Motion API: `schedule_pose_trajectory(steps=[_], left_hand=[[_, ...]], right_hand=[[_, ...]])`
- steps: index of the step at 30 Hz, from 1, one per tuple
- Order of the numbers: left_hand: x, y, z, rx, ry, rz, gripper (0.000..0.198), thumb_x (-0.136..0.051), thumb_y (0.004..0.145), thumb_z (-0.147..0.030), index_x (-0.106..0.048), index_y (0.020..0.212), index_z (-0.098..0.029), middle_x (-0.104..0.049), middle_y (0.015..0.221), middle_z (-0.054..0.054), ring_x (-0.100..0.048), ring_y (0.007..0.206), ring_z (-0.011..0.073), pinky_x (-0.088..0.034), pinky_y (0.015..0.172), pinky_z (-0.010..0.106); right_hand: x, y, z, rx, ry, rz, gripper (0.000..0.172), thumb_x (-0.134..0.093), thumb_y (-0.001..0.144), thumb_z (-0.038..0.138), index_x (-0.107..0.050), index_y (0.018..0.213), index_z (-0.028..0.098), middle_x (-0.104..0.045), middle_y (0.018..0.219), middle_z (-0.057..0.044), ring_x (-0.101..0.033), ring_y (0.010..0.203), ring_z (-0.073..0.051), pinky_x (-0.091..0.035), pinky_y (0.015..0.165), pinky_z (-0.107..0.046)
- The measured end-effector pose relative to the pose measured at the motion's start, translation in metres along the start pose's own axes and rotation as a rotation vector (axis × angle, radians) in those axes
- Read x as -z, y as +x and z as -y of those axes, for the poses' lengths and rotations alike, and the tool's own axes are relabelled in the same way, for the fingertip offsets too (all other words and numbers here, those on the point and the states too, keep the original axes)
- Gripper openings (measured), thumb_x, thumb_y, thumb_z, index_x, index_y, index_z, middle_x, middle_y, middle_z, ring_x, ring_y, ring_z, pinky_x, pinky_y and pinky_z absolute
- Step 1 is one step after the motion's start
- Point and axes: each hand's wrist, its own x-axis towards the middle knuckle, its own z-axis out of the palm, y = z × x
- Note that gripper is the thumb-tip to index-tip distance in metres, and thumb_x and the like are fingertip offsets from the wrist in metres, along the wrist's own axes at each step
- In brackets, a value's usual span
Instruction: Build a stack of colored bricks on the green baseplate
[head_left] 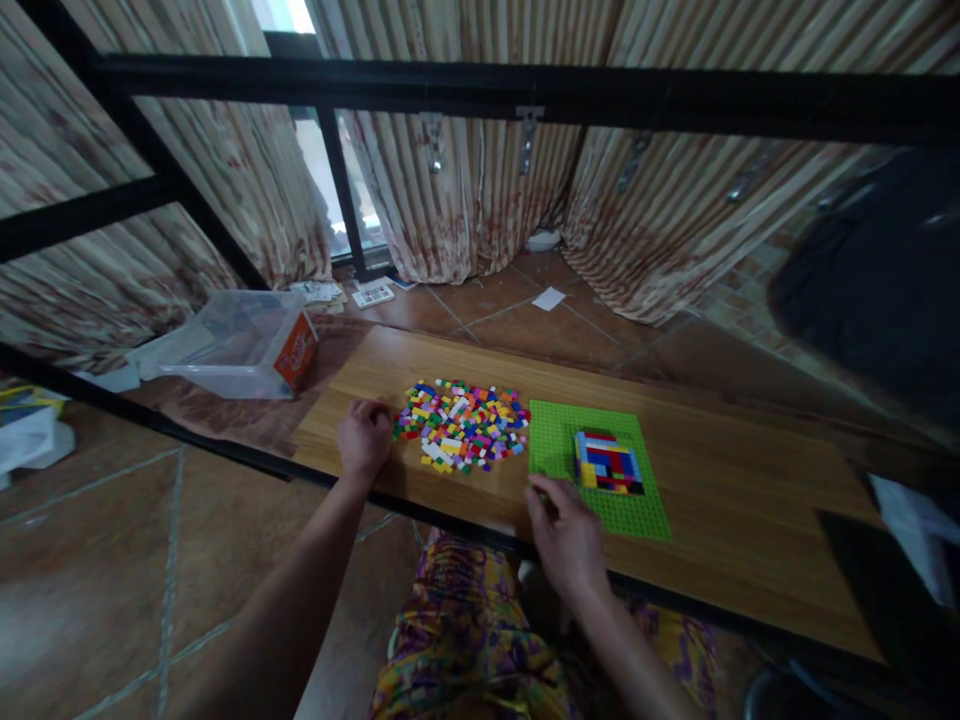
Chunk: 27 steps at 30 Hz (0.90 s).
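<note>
Left hand (pixel 364 437), right hand (pixel 566 535) rest by table (pixel 735 480) edge.

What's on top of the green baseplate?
A red, blue, yellow and white brick patch sits near the middle of the green baseplate; the right hand is at its near-left corner. Studs under the patch are covered.

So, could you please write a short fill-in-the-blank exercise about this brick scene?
The flat green plastic baseplate lies ____ of the loose pile of small colourful plastic bricks.
The left hand rests at the pile's ____ edge.
The right hand is at the baseplate's near ____ corner.
Missing words: right; left; left.
</note>
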Motion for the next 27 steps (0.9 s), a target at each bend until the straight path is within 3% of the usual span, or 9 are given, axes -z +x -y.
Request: schedule_pose_trajectory(steps=[6,13,18,27], left_hand=[[0.002,0.000,-0.003,0.003,-0.006,-0.004,0.026,-0.047,0.077,-0.020,-0.071,0.086,-0.018,-0.068,0.096,0.008,-0.062,0.087,0.0193,-0.046,0.078,0.029],[0.005,0.001,-0.006,0.032,-0.001,0.001,0.026,-0.048,0.075,-0.022,-0.071,0.086,-0.017,-0.068,0.097,0.009,-0.062,0.087,0.0209,-0.047,0.078,0.031],[0.006,0.003,-0.006,0.042,0.009,0.005,0.027,-0.047,0.076,-0.024,-0.071,0.088,-0.018,-0.067,0.099,0.008,-0.062,0.087,0.0214,-0.047,0.078,0.032],[0.009,0.004,-0.009,0.056,0.035,0.014,0.026,-0.048,0.076,-0.026,-0.071,0.087,-0.019,-0.066,0.099,0.009,-0.061,0.085,0.0220,-0.047,0.074,0.032]], right_hand=[[-0.043,0.020,0.025,-0.018,-0.142,0.114,0.025,-0.050,0.089,0.028,-0.065,0.108,0.021,-0.069,0.104,-0.007,-0.065,0.091,-0.022,-0.048,0.080,-0.033],[-0.056,0.026,0.029,-0.013,-0.281,0.124,0.015,-0.049,0.090,0.023,-0.064,0.091,0.023,-0.067,0.096,-0.007,-0.061,0.084,-0.020,-0.044,0.071,-0.029],[-0.050,0.023,0.027,-0.012,-0.188,0.125,0.017,-0.047,0.091,0.021,-0.063,0.087,0.023,-0.067,0.092,-0.005,-0.062,0.082,-0.019,-0.044,0.071,-0.027],[-0.013,0.003,0.013,-0.095,0.130,0.034,0.015,-0.052,0.086,0.024,-0.066,0.082,0.022,-0.068,0.079,-0.001,-0.063,0.071,-0.015,-0.048,0.068,-0.025]])
